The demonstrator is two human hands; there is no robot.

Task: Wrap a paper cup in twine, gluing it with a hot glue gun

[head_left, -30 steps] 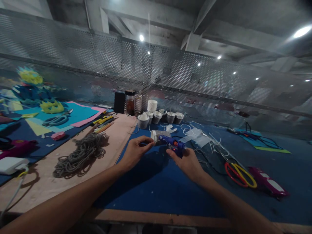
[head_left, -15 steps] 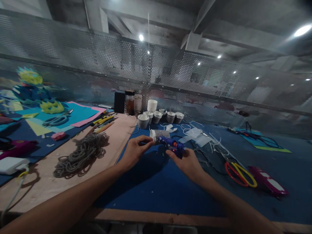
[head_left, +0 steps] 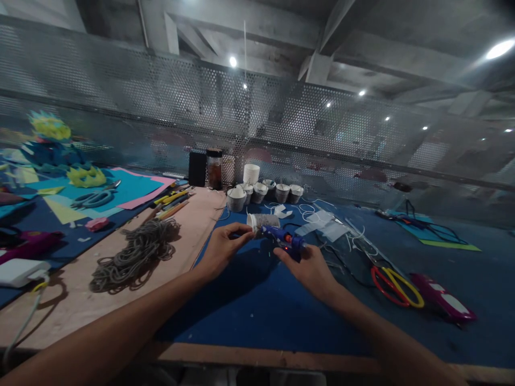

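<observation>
My left hand pinches the rim of a paper cup that lies on its side, its body wrapped in grey. In my right hand is a blue glue gun with a small red light, its nozzle at the cup near the rim. The hand's fingers are wrapped round the gun's handle, partly hidden. Behind the cup stand several grey-wrapped cups and a stack of white cups.
A bundle of grey cord lies on the left board. Scissors with red and yellow handles and a purple case rest at the right. Blue scissors lie on coloured paper at the left. A dark jar stands behind.
</observation>
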